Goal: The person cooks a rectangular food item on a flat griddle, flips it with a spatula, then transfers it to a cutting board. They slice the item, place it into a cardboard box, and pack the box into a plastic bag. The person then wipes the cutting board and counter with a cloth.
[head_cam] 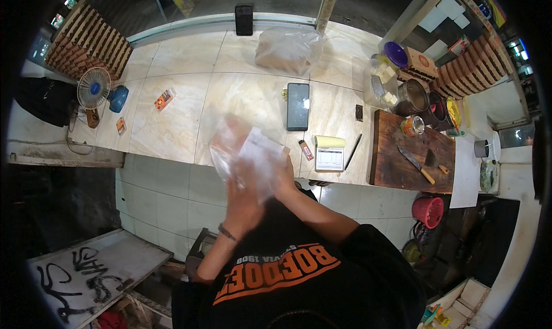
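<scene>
A clear plastic bag is held between both hands at the table's front edge, blurred by motion. White paper and something brownish show in or against it; I cannot tell which lies inside. My left hand grips the near left part of the bag, its fingers blurred. On the other side, my right hand holds the bag's right edge, with its fingertips partly hidden. Just beyond lies a dark-screened smartphone. To the right are a lighter, a receipt pad and a black pen.
A filled plastic bag sits at the back of the tiled table. Rightward, a wooden cutting board bears a knife and an open can. Left are a small fan and stacked cardboard boxes.
</scene>
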Demonstrator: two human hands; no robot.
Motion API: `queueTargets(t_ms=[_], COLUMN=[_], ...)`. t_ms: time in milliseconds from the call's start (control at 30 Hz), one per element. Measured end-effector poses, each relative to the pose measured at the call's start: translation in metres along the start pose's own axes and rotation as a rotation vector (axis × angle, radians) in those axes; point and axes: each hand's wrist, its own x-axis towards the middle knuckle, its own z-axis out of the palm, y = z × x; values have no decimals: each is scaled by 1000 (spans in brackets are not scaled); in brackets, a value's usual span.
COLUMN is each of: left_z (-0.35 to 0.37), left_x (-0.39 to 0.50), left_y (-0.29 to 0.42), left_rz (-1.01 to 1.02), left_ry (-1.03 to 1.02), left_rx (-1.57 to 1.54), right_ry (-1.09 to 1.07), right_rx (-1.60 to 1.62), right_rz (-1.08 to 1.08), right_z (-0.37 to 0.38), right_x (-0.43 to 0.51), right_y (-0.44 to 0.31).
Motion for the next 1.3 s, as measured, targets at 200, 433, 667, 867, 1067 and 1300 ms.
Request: queueTargets(t_ms=[200, 433, 667, 867, 1067, 1300], left_z=[-39, 55, 157, 122, 51, 20], left_x=[-25, 86, 91, 59, 29, 74], left_y=[-59, -161, -75, -39, -26, -40], left_rz=[289, 284, 287, -173, 138, 71], left_ry=[11, 92, -127, -494, -353, -140], left_rx=[-663, -2145, -2248, -2433, -1097, 100], right_ry=[-68, -584, 108, 283, -255, -444], right_rx=[-46, -206, -112, -356, -1420, -2251], right_rz=[15, -58, 244, 79, 322, 160], right_z=[-2, -7, 18, 19, -30, -15], right_x=[-1, -36, -30, 12, 52, 5], right_y=[-16, -26, -18, 11, -28, -113])
